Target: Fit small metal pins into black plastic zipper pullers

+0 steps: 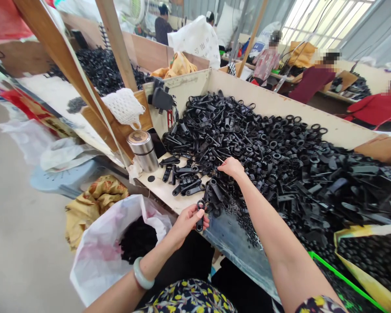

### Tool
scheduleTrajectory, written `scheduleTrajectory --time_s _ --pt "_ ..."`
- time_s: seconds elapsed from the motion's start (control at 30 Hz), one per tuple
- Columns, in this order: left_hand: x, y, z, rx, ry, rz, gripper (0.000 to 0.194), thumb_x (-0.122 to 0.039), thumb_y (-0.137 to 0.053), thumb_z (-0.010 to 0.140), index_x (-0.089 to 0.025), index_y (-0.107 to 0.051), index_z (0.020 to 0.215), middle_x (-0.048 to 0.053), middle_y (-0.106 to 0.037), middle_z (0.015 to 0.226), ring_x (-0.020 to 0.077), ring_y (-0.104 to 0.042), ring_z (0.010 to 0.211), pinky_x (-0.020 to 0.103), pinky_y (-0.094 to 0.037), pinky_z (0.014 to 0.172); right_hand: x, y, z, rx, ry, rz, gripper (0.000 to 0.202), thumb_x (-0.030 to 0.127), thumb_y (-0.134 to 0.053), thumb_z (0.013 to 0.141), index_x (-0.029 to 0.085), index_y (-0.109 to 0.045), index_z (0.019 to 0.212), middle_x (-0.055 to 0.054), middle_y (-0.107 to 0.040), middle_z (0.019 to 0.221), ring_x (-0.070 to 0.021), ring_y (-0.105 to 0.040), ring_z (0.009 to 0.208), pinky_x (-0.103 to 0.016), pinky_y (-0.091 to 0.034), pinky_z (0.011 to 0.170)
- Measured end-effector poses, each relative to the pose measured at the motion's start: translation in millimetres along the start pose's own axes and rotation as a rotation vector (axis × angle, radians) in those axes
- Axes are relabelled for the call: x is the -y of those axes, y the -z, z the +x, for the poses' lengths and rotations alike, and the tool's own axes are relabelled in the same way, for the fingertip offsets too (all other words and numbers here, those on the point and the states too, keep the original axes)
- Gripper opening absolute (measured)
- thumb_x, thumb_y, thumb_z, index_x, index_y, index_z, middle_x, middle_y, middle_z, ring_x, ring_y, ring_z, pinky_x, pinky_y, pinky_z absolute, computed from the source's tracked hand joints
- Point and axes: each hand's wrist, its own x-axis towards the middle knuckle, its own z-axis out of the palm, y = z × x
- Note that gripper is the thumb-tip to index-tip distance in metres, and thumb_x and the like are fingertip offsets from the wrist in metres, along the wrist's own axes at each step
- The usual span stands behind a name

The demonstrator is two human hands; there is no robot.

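Observation:
My left hand [190, 221] is closed around a flat black plastic part with a ring at its top end [200, 216], just over the table's front edge. Out at the near side of the big pile of black plastic parts [228, 126], the fingers of my right hand [232, 167] are pinched on a thin, light rod [221, 160]; most of it is hidden by the hand. Between the two hands lie several elongated black parts [215, 191]. More of the same kind are gathered on the bare tabletop to the left [187, 178].
A steel thermos [142, 152] and a phone [157, 143] stand at the left. Below them, a white sack [97, 243] holds black pieces. A green-rimmed crate [342, 278] and a yellow-edged sack [355, 265] are at the right. Several people sit beyond the wooden wall [280, 104].

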Motion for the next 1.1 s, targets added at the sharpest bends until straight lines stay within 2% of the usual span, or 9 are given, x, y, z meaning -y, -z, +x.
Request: scheduleTrajectory --time_s 0.13,0.27,0.47,0.57,0.77,0.93,1.1 --pt "3 1.0 2 0.004 -0.001 -0.011 0.058 -0.062 -0.077 0.081 -0.015 -0.064 0.112 0.006 -0.075 0.087 0.0179 -0.072 0.076 0.029 -0.056 0.072 3 -1 1 -0.009 -0.017 -0.001 0.033 0.045 -0.064 0.089 0.021 -0.08 0.106 -0.013 -0.077 0.111 -0.0259 -0.073 0.105 -0.033 -0.056 0.086" --pt "6 2.5 3 0.004 -0.012 -0.001 0.059 -0.063 -0.077 0.081 -0.014 -0.065 0.112 0.007 -0.075 0.086 0.0185 -0.072 0.075 0.029 -0.056 0.07 10 -5 5 -0.059 -0.034 -0.008 0.036 0.038 -0.066 0.087 0.015 -0.078 0.112 -0.02 -0.073 0.122 -0.0314 -0.069 0.116 -0.038 -0.054 0.093" --pt "3 2.4 1 0.008 -0.011 0.011 0.055 -0.06 -0.076 0.083 -0.015 -0.065 0.112 0.007 -0.075 0.087 0.0181 -0.072 0.075 0.028 -0.055 0.071 10 -6 6 -0.063 -0.049 0.023 0.033 0.033 -0.065 0.085 0.018 -0.079 0.111 -0.018 -0.076 0.114 -0.0306 -0.071 0.112 -0.038 -0.056 0.09" --pt "2 2.4 0 0.006 0.004 0.002 0.055 -0.06 -0.078 0.082 -0.015 -0.066 0.111 0.007 -0.075 0.086 0.0183 -0.072 0.075 0.029 -0.056 0.072 11 -6 5 -0.076 -0.054 0.021 0.032 0.029 -0.065 0.084 0.017 -0.079 0.11 -0.019 -0.075 0.117 -0.0313 -0.07 0.114 -0.038 -0.056 0.092" --pt "5 4.1 2 0.007 0.008 0.028 0.059 -0.062 -0.077 0.081 -0.015 -0.066 0.115 0.007 -0.075 0.087 0.0188 -0.072 0.076 0.029 -0.056 0.072 14 -5 -3 -0.096 -0.064 0.055 0.031 0.027 -0.073 0.076 0.019 -0.08 0.106 -0.016 -0.076 0.115 -0.0299 -0.071 0.112 -0.036 -0.055 0.092" --pt "3 4.2 1 0.019 0.014 0.032 0.059 -0.062 -0.076 0.082 -0.015 -0.066 0.116 0.007 -0.075 0.088 0.0191 -0.072 0.077 0.03 -0.056 0.073 -7 10 -12 -0.122 -0.08 0.165 0.025 0.035 -0.073 0.074 0.023 -0.082 0.094 -0.01 -0.079 0.1 -0.0273 -0.073 0.098 -0.033 -0.055 0.082" --pt "3 5.0 2 0.024 0.031 0.008 0.058 -0.061 -0.079 0.079 -0.015 -0.067 0.113 0.007 -0.075 0.085 0.0191 -0.072 0.075 0.03 -0.056 0.072 -37 23 -25 -0.197 -0.006 0.333 0.025 0.04 -0.068 0.077 0.024 -0.083 0.088 -0.001 -0.076 0.076 -0.0187 -0.071 0.076 -0.025 -0.05 0.068"
